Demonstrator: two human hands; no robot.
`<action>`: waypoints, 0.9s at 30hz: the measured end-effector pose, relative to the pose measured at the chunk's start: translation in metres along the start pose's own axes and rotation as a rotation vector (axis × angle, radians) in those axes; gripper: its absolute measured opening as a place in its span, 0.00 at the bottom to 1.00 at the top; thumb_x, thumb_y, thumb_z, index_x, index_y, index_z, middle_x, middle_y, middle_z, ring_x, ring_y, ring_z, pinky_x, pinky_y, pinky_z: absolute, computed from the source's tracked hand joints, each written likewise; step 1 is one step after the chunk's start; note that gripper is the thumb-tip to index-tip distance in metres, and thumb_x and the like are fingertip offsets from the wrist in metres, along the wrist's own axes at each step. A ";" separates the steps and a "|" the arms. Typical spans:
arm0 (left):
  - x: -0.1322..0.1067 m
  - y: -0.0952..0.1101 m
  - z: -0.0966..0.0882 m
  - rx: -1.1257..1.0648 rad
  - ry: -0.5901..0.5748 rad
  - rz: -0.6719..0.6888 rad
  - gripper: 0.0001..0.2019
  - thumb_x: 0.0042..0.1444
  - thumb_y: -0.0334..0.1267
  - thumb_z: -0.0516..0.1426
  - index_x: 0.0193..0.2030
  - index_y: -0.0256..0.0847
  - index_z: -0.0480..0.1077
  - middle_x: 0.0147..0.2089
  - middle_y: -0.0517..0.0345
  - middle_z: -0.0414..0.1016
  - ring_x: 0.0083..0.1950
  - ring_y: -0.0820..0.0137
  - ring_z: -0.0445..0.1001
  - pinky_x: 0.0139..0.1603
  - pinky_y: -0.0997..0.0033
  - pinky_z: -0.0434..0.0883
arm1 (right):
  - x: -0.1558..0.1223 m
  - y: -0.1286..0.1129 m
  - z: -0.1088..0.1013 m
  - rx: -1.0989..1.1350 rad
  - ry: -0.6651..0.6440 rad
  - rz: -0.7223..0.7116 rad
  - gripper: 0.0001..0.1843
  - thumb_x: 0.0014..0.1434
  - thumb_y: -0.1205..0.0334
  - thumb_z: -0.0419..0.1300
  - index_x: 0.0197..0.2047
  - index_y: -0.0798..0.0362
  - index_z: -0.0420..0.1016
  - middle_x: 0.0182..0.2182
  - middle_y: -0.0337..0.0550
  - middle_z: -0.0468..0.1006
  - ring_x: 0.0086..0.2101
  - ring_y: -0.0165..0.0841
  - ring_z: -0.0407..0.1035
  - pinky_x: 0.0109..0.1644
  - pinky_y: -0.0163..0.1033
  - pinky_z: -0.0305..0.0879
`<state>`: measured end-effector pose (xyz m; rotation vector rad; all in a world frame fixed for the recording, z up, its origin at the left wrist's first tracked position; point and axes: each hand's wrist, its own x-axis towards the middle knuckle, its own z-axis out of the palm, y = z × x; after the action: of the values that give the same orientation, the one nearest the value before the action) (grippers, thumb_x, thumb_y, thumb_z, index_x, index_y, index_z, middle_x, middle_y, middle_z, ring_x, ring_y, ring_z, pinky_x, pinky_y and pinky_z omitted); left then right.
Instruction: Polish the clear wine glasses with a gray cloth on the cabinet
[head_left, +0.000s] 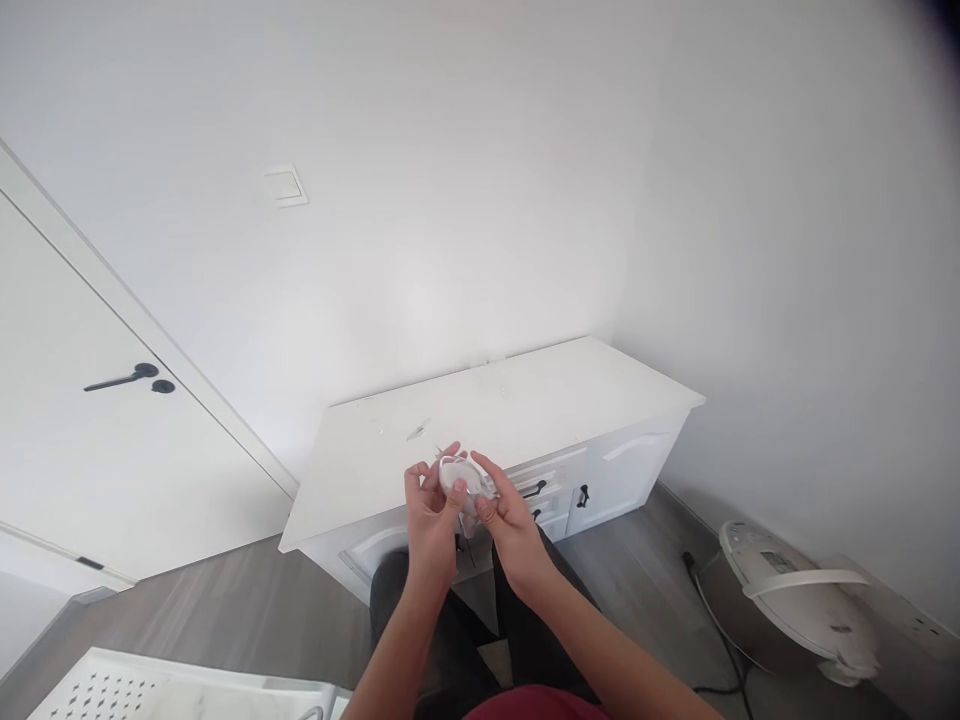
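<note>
A small white rounded bundle (459, 472), partly see-through like thin plastic around its lower side, is held up over the front edge of the cabinet top. I cannot make out its exact kind. My left hand (430, 512) grips it from the left, the thumb pressed on its face. From the right, my right hand (511, 515) pinches its lower edge between thumb and fingers, with the index finger stretched along it. Behind my hands, a thin small strip (418, 429) lies on the white cabinet top (570, 385).
Below the top, the cabinet's front has dark handles (583, 496). A rice cooker (795, 600) with a cord stands on the floor at right. To the left is a white door with a black handle (124, 377). A white perforated piece (105, 695) sits at lower left.
</note>
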<state>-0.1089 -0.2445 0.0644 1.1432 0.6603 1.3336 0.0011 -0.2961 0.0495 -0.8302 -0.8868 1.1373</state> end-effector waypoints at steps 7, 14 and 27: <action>0.017 -0.001 -0.030 0.071 -0.212 -0.013 0.36 0.61 0.55 0.69 0.72 0.49 0.64 0.77 0.40 0.65 0.74 0.48 0.69 0.57 0.60 0.79 | -0.004 0.000 0.011 0.445 0.007 0.141 0.32 0.67 0.44 0.68 0.71 0.41 0.71 0.55 0.46 0.81 0.52 0.42 0.74 0.56 0.46 0.70; 0.014 0.006 -0.040 0.194 -0.081 -0.051 0.29 0.62 0.51 0.69 0.66 0.42 0.75 0.65 0.42 0.79 0.63 0.53 0.78 0.60 0.60 0.76 | -0.005 0.007 0.007 0.059 0.013 -0.026 0.33 0.70 0.39 0.62 0.74 0.39 0.70 0.63 0.45 0.77 0.60 0.46 0.70 0.63 0.51 0.65; 0.003 -0.005 -0.030 0.239 -0.031 -0.056 0.28 0.64 0.54 0.66 0.67 0.44 0.74 0.71 0.45 0.74 0.75 0.49 0.68 0.74 0.49 0.67 | 0.000 0.003 0.009 0.158 0.048 -0.026 0.31 0.71 0.41 0.63 0.73 0.38 0.71 0.65 0.41 0.76 0.65 0.44 0.66 0.68 0.48 0.62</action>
<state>-0.1330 -0.2331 0.0502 1.3242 0.8402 1.2104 -0.0083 -0.2950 0.0509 -0.7111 -0.7554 1.1444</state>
